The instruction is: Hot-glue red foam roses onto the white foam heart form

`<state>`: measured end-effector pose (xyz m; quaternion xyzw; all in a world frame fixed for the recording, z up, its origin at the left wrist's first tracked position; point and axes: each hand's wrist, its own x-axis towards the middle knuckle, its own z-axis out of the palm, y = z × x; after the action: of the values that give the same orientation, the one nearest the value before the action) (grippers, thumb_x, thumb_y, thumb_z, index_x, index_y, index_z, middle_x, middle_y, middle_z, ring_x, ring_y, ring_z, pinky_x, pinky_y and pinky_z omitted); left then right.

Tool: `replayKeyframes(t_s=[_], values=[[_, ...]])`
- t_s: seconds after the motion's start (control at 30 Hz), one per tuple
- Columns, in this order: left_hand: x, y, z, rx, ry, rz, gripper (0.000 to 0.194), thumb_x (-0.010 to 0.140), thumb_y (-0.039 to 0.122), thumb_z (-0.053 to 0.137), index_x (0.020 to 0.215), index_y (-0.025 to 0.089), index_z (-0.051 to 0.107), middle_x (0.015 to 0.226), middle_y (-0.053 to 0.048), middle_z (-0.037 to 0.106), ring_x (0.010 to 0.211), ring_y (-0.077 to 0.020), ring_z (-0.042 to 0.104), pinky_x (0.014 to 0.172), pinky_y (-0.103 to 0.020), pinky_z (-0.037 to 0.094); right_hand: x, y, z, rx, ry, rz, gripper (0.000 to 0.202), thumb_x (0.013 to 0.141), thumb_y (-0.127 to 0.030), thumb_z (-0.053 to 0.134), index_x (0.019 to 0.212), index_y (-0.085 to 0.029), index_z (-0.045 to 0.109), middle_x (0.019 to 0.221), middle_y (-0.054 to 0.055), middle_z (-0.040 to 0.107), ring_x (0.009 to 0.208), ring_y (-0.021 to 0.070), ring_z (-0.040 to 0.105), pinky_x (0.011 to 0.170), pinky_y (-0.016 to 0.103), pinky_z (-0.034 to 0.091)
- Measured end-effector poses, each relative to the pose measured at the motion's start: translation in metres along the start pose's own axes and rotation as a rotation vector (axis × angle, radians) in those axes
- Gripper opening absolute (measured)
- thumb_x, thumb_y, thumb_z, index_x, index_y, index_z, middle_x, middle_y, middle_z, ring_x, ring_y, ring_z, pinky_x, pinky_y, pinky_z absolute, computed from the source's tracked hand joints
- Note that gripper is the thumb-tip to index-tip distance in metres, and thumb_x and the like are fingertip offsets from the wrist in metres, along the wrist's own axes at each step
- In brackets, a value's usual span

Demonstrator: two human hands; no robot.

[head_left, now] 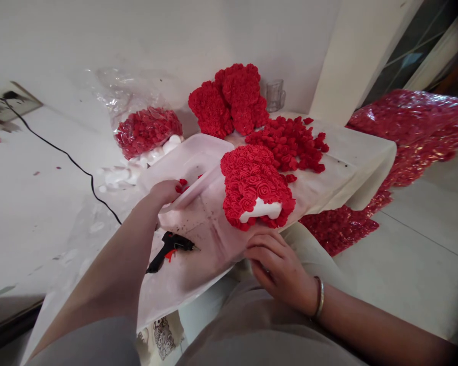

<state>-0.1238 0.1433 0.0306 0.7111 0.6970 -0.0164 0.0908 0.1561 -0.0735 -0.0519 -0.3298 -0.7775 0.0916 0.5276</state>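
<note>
Over the white plastic basin (204, 145), my left hand (167, 194) is closed with small red roses at its fingertips. My right hand (273, 259) rests at the table's near edge, its fingers curled together, and nothing shows in them. Just beyond it lies a foam shape covered in red roses (248, 178), with a bare white patch (265, 209) facing me. Neither hand touches this shape. A black glue gun (171, 247) with a red trigger lies on the table below the basin, its nozzle pointing right.
Loose red roses (290, 142) are heaped behind the shape. Farther back are rose-covered pieces (236, 94), a glass mug (275, 95) and a clear bag of roses (148, 129) beside white foam pieces (120, 175). A black cord (74, 161) runs at left; large red bags (423, 137) stand right.
</note>
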Motion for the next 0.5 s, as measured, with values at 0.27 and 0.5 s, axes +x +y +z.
replayKeyframes(t_s=[0.27, 0.5], values=[[-0.011, -0.003, -0.015, 0.043, 0.039, -0.068, 0.009, 0.077, 0.026, 0.073, 0.077, 0.017, 0.072, 0.071, -0.003, 0.068, 0.079, -0.023, 0.064, 0.076, -0.034, 0.046, 0.0, -0.001, 0.005, 0.025, -0.041, 0.012, 0.022, 0.087, -0.005, 0.053, 0.099, -0.021, 0.063, 0.089, 0.006, 0.069, 0.087, 0.0197, 0.063, 0.078, 0.037, 0.058], [-0.066, 0.003, -0.047, -0.291, 0.265, -0.03, 0.034, 0.081, 0.036, 0.065, 0.11, 0.02, 0.071, 0.087, -0.004, 0.071, 0.072, -0.0165, 0.061, 0.07, -0.031, 0.049, 0.002, -0.006, 0.003, 0.026, -0.058, 0.03, 0.023, 0.086, -0.004, 0.054, 0.097, -0.022, 0.063, 0.087, 0.005, 0.069, 0.084, 0.0193, 0.064, 0.077, 0.037, 0.058]])
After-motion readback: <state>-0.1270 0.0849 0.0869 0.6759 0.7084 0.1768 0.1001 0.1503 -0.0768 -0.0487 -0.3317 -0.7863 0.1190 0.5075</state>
